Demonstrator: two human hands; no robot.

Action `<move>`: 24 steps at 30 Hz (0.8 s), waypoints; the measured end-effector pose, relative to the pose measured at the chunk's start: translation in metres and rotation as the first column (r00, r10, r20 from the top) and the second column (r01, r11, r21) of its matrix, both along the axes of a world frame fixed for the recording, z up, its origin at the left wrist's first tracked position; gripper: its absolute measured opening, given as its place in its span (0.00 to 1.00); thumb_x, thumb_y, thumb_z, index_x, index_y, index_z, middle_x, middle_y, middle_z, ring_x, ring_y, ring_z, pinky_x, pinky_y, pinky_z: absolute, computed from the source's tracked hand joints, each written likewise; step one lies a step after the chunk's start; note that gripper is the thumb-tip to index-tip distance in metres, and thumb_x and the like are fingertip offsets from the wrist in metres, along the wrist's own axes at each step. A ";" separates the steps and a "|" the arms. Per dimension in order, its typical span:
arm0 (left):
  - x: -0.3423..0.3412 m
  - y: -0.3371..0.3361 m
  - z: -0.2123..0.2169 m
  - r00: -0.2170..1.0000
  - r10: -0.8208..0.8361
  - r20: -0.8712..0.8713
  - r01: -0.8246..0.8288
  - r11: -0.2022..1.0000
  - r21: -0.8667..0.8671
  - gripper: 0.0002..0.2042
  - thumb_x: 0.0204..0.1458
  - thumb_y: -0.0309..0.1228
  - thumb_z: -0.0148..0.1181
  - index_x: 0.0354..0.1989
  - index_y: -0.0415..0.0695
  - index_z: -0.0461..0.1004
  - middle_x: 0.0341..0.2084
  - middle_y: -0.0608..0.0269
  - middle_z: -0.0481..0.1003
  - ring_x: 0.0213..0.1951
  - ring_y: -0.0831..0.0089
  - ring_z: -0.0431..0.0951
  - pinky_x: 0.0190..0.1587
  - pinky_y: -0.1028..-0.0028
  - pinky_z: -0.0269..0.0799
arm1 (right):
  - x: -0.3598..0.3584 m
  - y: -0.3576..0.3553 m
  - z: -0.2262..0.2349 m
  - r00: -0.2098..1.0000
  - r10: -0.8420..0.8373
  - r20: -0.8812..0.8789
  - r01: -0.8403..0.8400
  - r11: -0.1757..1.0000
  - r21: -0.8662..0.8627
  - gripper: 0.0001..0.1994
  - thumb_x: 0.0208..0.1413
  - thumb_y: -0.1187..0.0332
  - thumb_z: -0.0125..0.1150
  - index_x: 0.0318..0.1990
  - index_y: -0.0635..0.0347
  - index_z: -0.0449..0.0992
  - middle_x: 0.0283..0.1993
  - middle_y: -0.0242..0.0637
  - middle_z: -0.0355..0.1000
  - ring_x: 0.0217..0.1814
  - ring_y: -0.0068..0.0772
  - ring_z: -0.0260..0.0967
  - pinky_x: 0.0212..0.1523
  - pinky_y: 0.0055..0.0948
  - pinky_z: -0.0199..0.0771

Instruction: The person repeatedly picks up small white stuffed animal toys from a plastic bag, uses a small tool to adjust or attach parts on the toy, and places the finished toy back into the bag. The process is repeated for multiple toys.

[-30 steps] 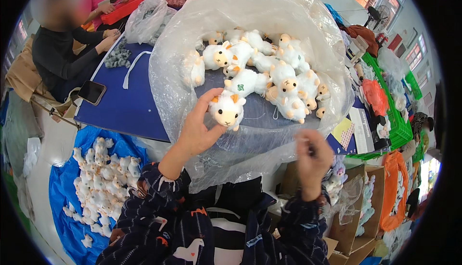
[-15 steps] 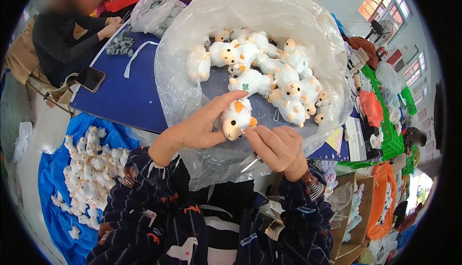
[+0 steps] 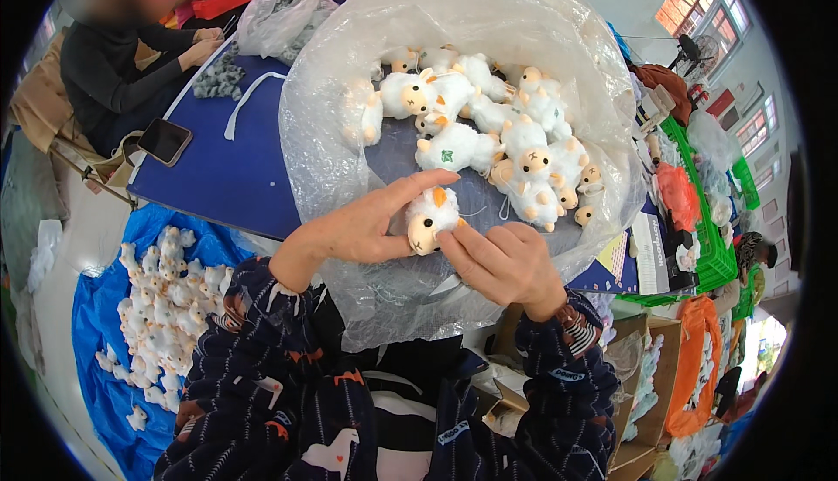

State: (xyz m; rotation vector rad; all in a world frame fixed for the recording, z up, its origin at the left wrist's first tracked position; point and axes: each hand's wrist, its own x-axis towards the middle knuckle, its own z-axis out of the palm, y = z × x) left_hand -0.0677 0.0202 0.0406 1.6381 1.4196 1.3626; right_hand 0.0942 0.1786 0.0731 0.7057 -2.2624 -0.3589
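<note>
My left hand (image 3: 353,226) holds a small white plush sheep (image 3: 429,216) at the near edge of a clear plastic bag, its thumb and fingers on either side of the toy. The sheep has a cream face, black eyes and an orange ear. My right hand (image 3: 508,263) pinches the side of the sheep's head with closed fingertips, covering the other ear. Beneath these fingers, a blurred metal blade of small scissors (image 3: 446,287) shows; their handles are hidden in the palm. Just beyond my hands lies another plush sheep (image 3: 459,148) with a green mark.
The open plastic bag (image 3: 327,123) holds several more plush sheep. On the blue table (image 3: 209,186) lie a phone (image 3: 164,142) and a white strip (image 3: 247,101). A blue sheet (image 3: 100,315) with a sheep pile is lower left. A co-worker (image 3: 113,71) sits far left; green crates (image 3: 714,258) stand right.
My right hand has shifted slightly left against the sheep's head, covering the ear that showed before. The scissor blade, clear earlier, is now blurred and partly hidden. The left hand keeps its hold.
</note>
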 end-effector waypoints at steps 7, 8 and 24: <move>0.001 0.002 -0.001 1.000 -0.006 -0.018 0.006 0.999 0.032 0.37 0.44 0.26 0.61 0.64 0.44 0.51 0.53 0.53 0.62 0.53 0.64 0.65 0.55 0.66 0.61 | 0.001 0.001 -0.003 1.000 -0.005 0.000 0.005 1.000 -0.011 0.16 0.39 0.72 0.59 0.40 0.60 0.75 0.36 0.28 0.69 0.21 0.17 0.56 0.20 0.18 0.57; 0.001 0.002 -0.002 1.000 -0.006 -0.023 0.006 0.999 0.034 0.36 0.44 0.26 0.61 0.64 0.45 0.51 0.52 0.53 0.63 0.53 0.64 0.65 0.55 0.66 0.62 | 0.001 0.001 -0.003 1.000 -0.004 0.001 0.004 1.000 -0.012 0.16 0.39 0.72 0.59 0.40 0.60 0.75 0.36 0.28 0.69 0.21 0.17 0.56 0.20 0.17 0.57; 0.001 0.002 -0.006 1.000 0.002 -0.009 -0.002 1.000 0.002 0.36 0.43 0.25 0.61 0.63 0.46 0.52 0.53 0.52 0.63 0.53 0.60 0.66 0.54 0.65 0.63 | 0.002 -0.002 -0.004 1.000 -0.016 0.026 0.019 0.993 -0.115 0.17 0.38 0.73 0.60 0.40 0.63 0.74 0.36 0.32 0.71 0.22 0.19 0.61 0.20 0.19 0.59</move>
